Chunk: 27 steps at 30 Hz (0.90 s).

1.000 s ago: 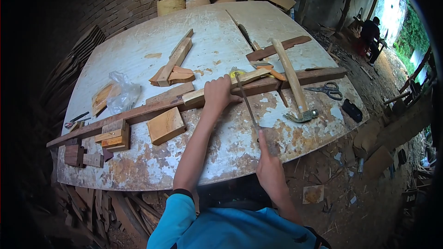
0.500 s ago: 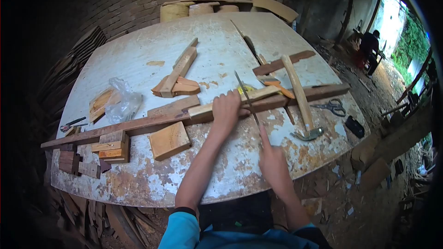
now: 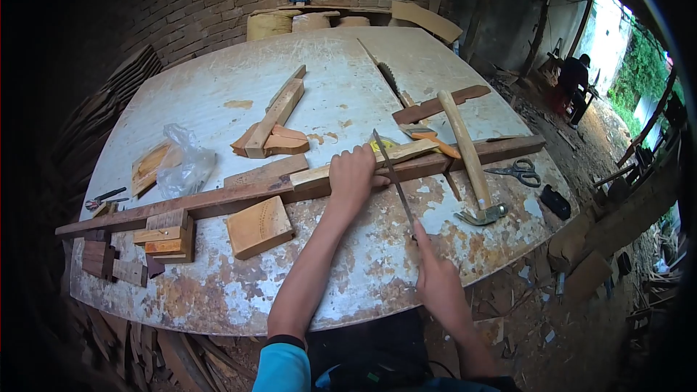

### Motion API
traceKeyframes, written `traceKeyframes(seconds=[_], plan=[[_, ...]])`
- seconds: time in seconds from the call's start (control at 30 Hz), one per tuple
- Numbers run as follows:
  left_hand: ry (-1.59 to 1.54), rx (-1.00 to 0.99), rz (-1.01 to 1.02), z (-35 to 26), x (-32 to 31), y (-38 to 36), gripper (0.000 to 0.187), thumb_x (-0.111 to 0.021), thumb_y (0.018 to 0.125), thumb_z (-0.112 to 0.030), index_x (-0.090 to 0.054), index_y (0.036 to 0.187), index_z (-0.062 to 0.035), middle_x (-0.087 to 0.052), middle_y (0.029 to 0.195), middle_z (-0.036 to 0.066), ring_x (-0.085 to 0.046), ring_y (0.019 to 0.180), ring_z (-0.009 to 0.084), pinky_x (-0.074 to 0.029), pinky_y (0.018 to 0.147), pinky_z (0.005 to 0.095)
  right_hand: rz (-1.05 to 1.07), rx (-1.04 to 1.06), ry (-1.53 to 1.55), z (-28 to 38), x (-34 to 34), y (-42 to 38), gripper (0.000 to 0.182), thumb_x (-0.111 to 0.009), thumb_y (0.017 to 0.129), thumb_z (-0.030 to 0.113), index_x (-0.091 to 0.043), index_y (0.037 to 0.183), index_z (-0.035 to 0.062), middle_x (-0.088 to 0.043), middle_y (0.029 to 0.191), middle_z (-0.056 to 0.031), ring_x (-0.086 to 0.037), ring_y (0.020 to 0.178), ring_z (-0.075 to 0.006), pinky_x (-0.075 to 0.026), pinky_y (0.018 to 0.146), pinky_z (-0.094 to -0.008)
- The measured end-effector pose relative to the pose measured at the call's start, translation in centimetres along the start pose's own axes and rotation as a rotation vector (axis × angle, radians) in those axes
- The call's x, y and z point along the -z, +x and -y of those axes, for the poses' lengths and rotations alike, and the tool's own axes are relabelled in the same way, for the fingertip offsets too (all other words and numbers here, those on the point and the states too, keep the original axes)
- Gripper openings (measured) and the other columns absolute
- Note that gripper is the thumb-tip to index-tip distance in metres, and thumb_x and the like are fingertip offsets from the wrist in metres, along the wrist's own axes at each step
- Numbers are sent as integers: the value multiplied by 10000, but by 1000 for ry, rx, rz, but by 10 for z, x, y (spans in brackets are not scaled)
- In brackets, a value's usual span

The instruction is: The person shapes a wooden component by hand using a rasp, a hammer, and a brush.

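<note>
My left hand (image 3: pixel 353 178) is closed round a pale wooden strip (image 3: pixel 414 149), pressing it on a long dark wooden beam (image 3: pixel 218 196) that lies across the table. In my right hand (image 3: pixel 441 287) is the handle of what looks like a handsaw (image 3: pixel 394 178), its narrow dark blade crossing the strip just right of my left hand. The blade's tip points away from me, past the strip. Behind the strip, partly covered by it, lies a yellow item (image 3: pixel 383 144), perhaps a tape measure. An orange-handled tool (image 3: pixel 443 147) rests by the strip's right end.
A hammer (image 3: pixel 472 160) leans over the beam at right, near scissors (image 3: pixel 524 172) and a black object (image 3: pixel 555 202). A circular saw blade (image 3: pixel 388 76) protrudes through the table (image 3: pixel 341 65). Wood blocks (image 3: pixel 260 226) and a plastic bag (image 3: pixel 185 163) lie left. Another person (image 3: pixel 573 83) sits far right.
My right hand has drawn the handsaw back toward me, and its tip now sits closer to the strip. My left hand keeps its place on the strip. The view has shifted slightly.
</note>
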<state>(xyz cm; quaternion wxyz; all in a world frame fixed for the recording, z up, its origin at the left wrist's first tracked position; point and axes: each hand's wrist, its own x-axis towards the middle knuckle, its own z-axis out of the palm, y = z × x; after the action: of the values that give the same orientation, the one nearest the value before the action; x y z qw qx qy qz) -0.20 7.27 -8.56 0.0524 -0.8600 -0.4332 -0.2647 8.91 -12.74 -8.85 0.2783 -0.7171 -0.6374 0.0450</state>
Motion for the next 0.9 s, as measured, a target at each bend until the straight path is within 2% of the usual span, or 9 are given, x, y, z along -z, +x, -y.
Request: traceKeyframes(seconds=[0.1,0.17,0.3,0.33,0.37,0.43,0.53,0.63,0.9], plan=[[19,-35,-12,1,-3,-7,520,-798,536,-427,-557,801,-51,-612,726,93,-630,679,251,-471,585,355,200,-202,53,17,8,39,672,-442,772,-36,-248,1403,87,-579,703,-279,-594,664,-420,-467,617,-488],[10,5,49,1,-3,-4,525,-807,528,-416,-560,806,-47,-616,737,101,-632,694,258,-472,590,359,3,-45,116,3,-29,101,673,-445,784,-22,-240,1408,120,-581,685,-266,-601,660,-396,-475,596,-457],[-17,1,17,-1,2,-6,529,-815,523,-406,-561,817,-47,-625,760,110,-634,708,261,-475,613,372,208,-200,-15,10,-2,21,711,-440,776,-32,-204,1424,139,-590,713,-272,-609,692,-403,-477,633,-474],[-6,27,62,-2,2,-4,531,-817,521,-405,-560,823,-51,-625,760,107,-636,718,253,-476,627,375,74,-83,-43,8,-8,14,705,-429,784,-33,-198,1426,140,-578,686,-269,-596,658,-404,-469,619,-471],[-14,1,22,0,0,0,534,-803,533,-415,-546,817,-43,-623,752,117,-633,698,275,-474,605,386,-46,36,-80,13,-3,14,699,-418,791,-34,-192,1429,142,-565,659,-266,-584,624,-406,-461,605,-468],[-26,-34,17,2,-7,-9,537,-788,546,-423,-530,811,-34,-620,739,125,-629,675,296,-470,581,396,194,-183,-18,17,6,33,662,-410,815,-14,-198,1426,124,-549,619,-252,-561,568,-410,-450,579,-465],[-55,37,44,-2,0,-1,525,-783,561,-403,-526,833,-35,-615,754,118,-627,679,294,-468,586,406,11,-24,30,6,-26,89,667,-416,795,-37,-209,1417,89,-567,687,-275,-594,655,-408,-472,593,-468],[-23,-17,-11,-1,-3,-8,531,-790,555,-395,-529,854,-43,-610,789,120,-625,715,305,-463,603,411,112,-96,-61,4,-14,1,676,-423,799,-28,-193,1423,95,-565,685,-276,-594,645,-408,-469,583,-472],[-2,5,49,1,-8,1,578,-785,540,-443,-499,845,-44,-603,775,123,-626,680,278,-459,557,388,65,-98,39,2,-14,67,627,-424,820,-25,-235,1407,87,-541,613,-251,-556,564,-394,-436,551,-455]])
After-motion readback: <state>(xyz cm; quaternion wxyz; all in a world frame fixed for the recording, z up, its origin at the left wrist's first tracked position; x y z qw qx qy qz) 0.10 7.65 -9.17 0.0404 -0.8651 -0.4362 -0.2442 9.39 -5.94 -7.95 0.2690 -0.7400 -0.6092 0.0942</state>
